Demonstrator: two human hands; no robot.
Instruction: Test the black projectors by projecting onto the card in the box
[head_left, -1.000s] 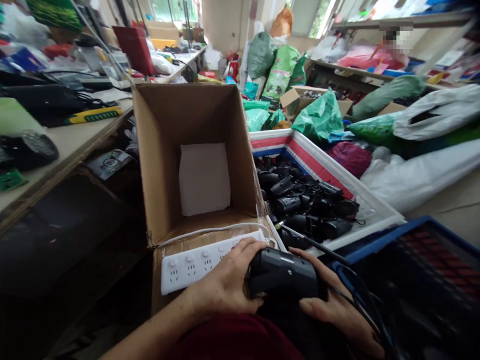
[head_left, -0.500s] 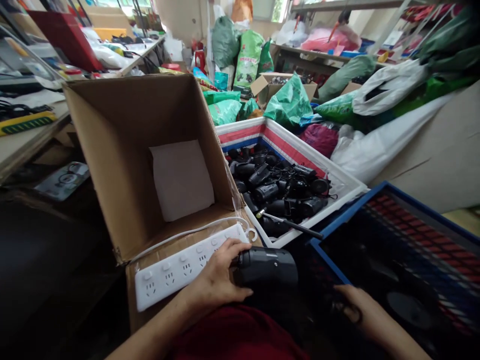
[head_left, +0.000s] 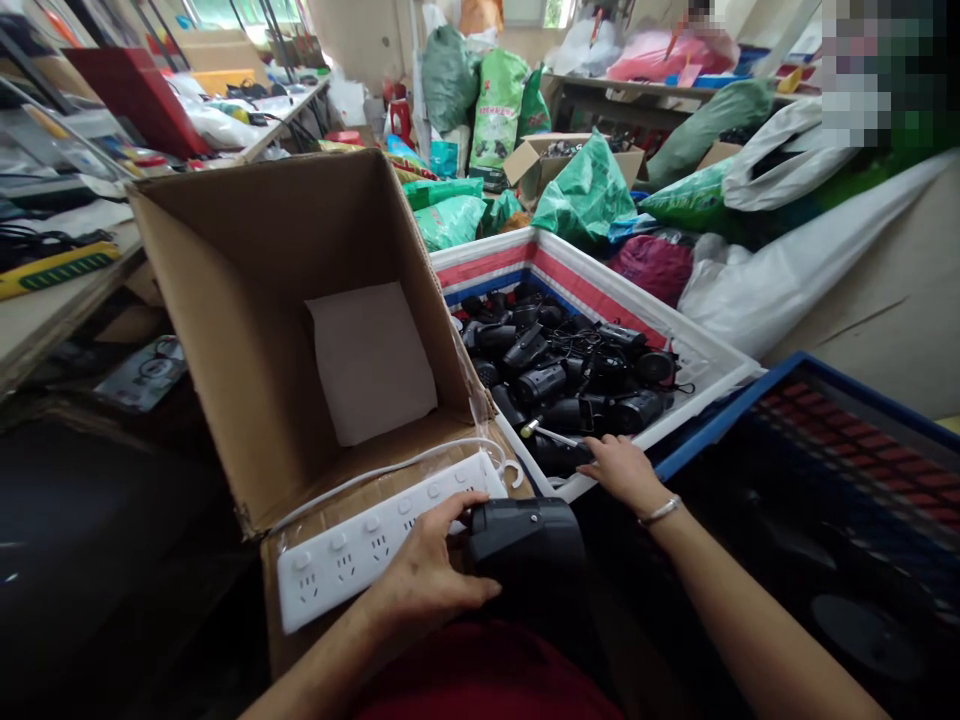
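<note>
My left hand (head_left: pixel 431 560) is closed around one end of a black cylindrical device (head_left: pixel 529 535), held low in front of my red clothing. My right hand (head_left: pixel 626 475), with a silver bracelet at its wrist, reaches over the near edge of the white crate (head_left: pixel 709 385). Its fingers close on the handle end of a thin rod-shaped tool (head_left: pixel 556 436) with a silver shaft and a yellowish tip. My hand covers the handle. Several similar black devices (head_left: pixel 540 380) lie heaped in the crate, some with cords.
A cardboard box (head_left: pixel 169 330) lies on its side, opening toward me, a white sheet (head_left: pixel 375 365) inside. Before it lies a white power strip (head_left: pixel 375 545). A blue crate (head_left: pixel 810 365) stands at the right. Green bags (head_left: pixel 585 200) are piled behind; a cluttered table (head_left: pixel 60 300) stands left.
My right hand has moved up and left from beside the blue crate to the tool at the white crate's edge. My left hand still holds the device, which has turned slightly.
</note>
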